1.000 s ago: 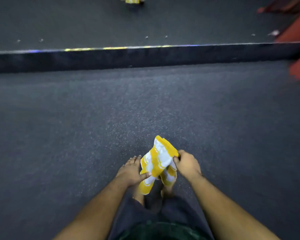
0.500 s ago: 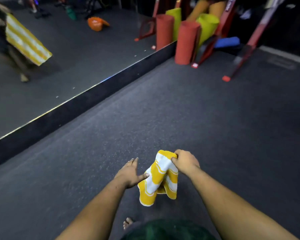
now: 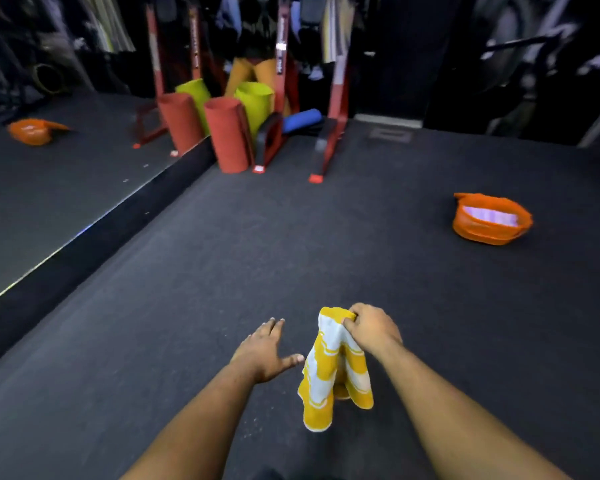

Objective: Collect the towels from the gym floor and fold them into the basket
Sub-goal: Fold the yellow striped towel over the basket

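Right hand (image 3: 371,329) pinching striped towel (image 3: 333,372) at top end, long axis vertical, hanging down. Left hand (image 3: 262,351) spread wide, just left, apart. Orange basket (image 3: 465,226) far right.

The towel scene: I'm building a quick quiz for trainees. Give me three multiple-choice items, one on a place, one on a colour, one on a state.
1. Where is the orange basket? A) on the floor ahead to the right B) in the left hand C) on a shelf
2. The towel is: A) blue B) yellow and white C) plain red
3. The left hand is: A) gripping the towel B) open, holding nothing C) in the basket

1 A: it sits on the dark floor.
2 B: stripes show.
3 B: only the right hand grips the towel.
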A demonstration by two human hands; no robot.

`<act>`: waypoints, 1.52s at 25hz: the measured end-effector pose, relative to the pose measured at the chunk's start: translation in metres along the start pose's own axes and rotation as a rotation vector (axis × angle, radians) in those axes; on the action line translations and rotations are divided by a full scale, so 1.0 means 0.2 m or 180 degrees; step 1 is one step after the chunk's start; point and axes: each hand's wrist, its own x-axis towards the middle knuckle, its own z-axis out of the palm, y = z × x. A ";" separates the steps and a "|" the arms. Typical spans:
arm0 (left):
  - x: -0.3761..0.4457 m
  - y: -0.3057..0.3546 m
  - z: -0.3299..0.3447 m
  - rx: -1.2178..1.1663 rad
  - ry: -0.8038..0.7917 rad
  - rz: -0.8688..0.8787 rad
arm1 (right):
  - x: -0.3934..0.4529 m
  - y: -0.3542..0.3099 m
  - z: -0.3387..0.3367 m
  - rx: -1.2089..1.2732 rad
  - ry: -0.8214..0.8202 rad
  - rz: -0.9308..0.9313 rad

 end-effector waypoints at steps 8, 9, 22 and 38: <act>0.82 0.96 -0.07 0.0300 -0.0279 0.0973 | 0.32 0.83 -0.62 -0.0109 0.0566 0.0855; 0.94 1.09 -0.08 0.0335 -0.0298 0.1090 | 0.38 0.93 -0.69 -0.0193 0.0608 0.0943; 2.12 2.43 -0.38 0.0735 -0.0562 0.1827 | 1.13 1.94 -1.55 0.0064 0.1207 0.1778; 3.25 3.63 -0.55 0.0737 -0.0210 0.1476 | 2.43 2.97 -2.54 0.0701 0.1553 0.1175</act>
